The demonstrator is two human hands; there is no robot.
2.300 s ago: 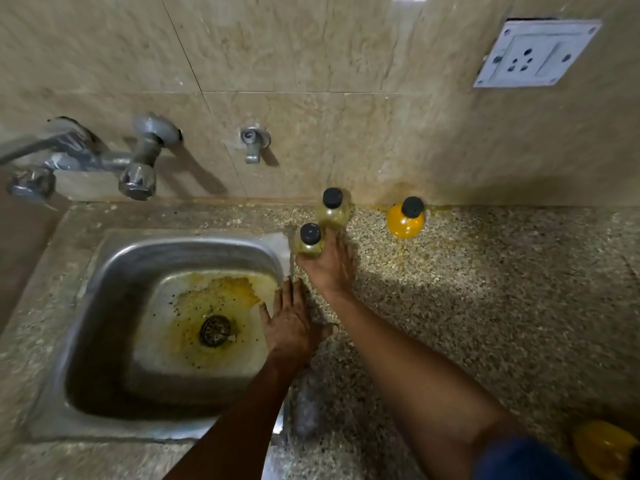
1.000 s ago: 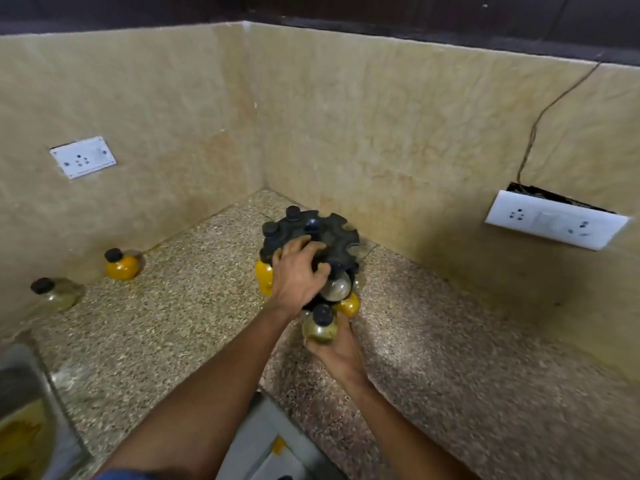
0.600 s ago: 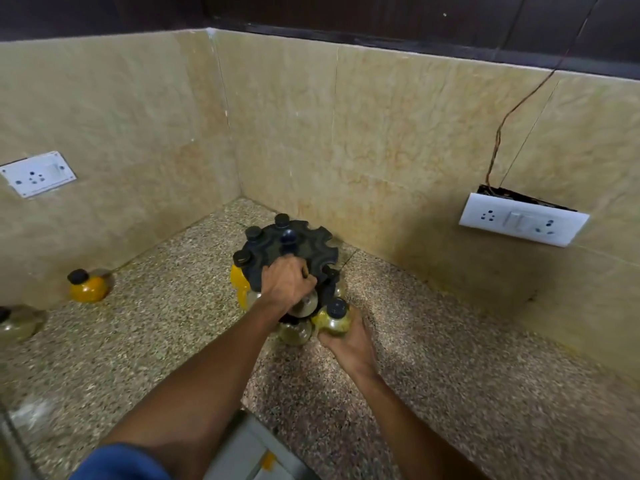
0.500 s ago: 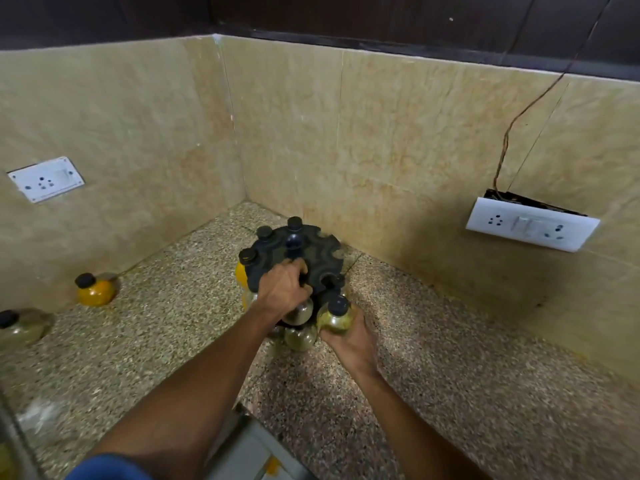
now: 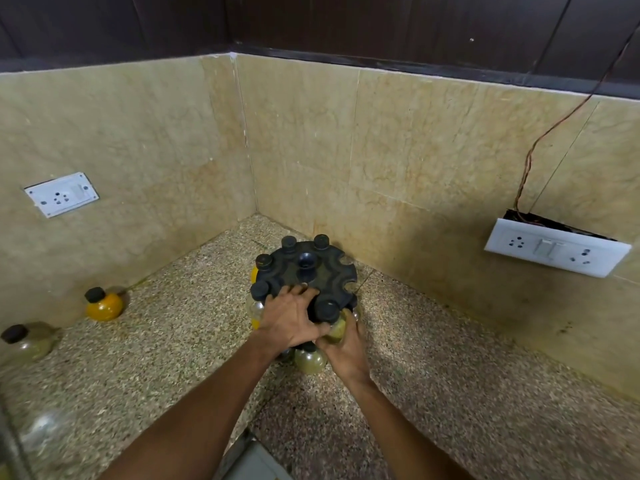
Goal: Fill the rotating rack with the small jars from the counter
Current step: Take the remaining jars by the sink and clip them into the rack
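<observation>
The olive-filled jar (image 5: 335, 328) sat at a front slot of the black rotating rack (image 5: 306, 275) in the counter (image 5: 467, 393) corner, the right hand (image 5: 346, 348) cupped around it. The left hand (image 5: 292, 320) lay spread, steadying the rack. Seating looked underway; next, fetch the orange jar (image 5: 103, 304) or the pale jar (image 5: 26, 342) by the wall.

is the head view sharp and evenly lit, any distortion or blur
Head view: wide-angle bend curves the wall edges; light is dim and warm, with a shadow on the counter right of the rack; left hand and right hand look slightly soft; the pale jar at far left is smeared.
</observation>
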